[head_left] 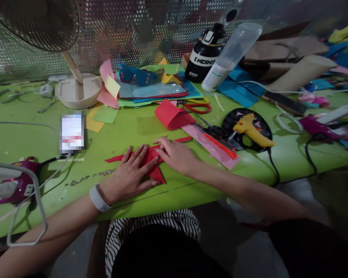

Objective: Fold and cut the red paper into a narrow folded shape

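Note:
A red folded paper [158,173] lies on the green table, with long thin strips sticking out to the left and upper right and a pointed flap toward me. My left hand [135,170] rests flat across its left part, fingers spread. Against its upper right part is my right hand [174,154], fingers bent and closed at the paper's edge. The middle of the paper is partly hidden by both hands. Just beyond my right hand sits a curled red paper sheet [171,116], beside scissors with red and yellow handles [198,107].
A yellow glue gun [251,131] rests on a black round tray [229,117]. Near it is an orange cutter [220,146] on pink paper. A phone [72,133], a fan [77,90], a black bottle [204,54] and a clear bottle [232,56] stand around. Cables cross both sides.

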### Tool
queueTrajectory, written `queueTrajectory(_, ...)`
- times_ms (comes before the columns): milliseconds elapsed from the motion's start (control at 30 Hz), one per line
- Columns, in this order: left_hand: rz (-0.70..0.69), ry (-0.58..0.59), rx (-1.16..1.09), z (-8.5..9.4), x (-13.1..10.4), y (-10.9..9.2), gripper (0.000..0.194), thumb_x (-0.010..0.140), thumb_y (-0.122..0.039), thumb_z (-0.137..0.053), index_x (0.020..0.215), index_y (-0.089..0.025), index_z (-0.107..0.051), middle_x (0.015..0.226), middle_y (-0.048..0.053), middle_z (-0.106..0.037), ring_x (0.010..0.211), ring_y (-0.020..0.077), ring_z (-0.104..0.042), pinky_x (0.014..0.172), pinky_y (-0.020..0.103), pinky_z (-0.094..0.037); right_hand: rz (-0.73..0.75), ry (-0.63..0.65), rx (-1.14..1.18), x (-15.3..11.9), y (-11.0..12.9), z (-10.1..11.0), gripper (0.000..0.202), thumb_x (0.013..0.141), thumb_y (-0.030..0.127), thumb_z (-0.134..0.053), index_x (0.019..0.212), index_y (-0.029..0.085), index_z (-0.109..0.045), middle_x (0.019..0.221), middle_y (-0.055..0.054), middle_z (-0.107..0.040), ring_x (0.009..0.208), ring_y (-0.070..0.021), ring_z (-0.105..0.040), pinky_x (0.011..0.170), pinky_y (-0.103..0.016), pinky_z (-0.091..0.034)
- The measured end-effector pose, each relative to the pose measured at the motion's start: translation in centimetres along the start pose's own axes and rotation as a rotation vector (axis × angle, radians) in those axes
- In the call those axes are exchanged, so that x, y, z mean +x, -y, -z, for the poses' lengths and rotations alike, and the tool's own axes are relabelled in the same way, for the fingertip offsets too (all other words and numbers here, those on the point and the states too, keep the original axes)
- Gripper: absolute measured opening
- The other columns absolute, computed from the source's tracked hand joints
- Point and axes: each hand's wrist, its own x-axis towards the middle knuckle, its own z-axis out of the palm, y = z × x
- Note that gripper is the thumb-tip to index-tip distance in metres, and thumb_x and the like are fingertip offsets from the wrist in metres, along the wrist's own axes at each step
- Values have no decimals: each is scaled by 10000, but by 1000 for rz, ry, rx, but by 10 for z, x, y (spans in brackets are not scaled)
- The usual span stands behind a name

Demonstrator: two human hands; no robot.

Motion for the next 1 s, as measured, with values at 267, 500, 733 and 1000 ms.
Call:
queueTrajectory(267,5,-18,-3,0,0,-1,684,944,-639,-364,1494,-233,-350,1597,154,-215,1477,344,-179,1185,586,-149,402,-187,-134,-22,-10,13,312,1005,253,-401,1091,142,-680,1121,-135,-707,1051,-247,-642,911,-423,-499)
queueTrajectory(500,12,-19,-12,-2,-1,1,667,939,-633,-388,1473,-233,-381,1608,143,-185,1480,332,-175,1199,568,-128,577,-58,-189,-56,-21,11,517,980,441,-458,1363,102,-534,1430,-167,-504,1361,-278,-447,1106,-526,-389)
queueTrajectory(733,21,1,-2,-1,0,-1,700,940,-637,-383,1498,-217,-322,1607,158,-170,1482,330,-166,1197,571,-131,581,-70,-238,-58,-21,9,564,977,478,-442,1351,66,-534,1442,-170,-474,1360,-284,-447,1093,-529,-402)
queueTrajectory(1000,17,5,17,0,0,-1,728,939,-629,-396,1521,-213,-264,1606,168,-161,1483,330,-161,1197,569,-132,558,-53,-227,-56,-22,8,587,981,481,-428,1372,52,-509,1458,-172,-455,1379,-283,-419,1116,-507,-383)
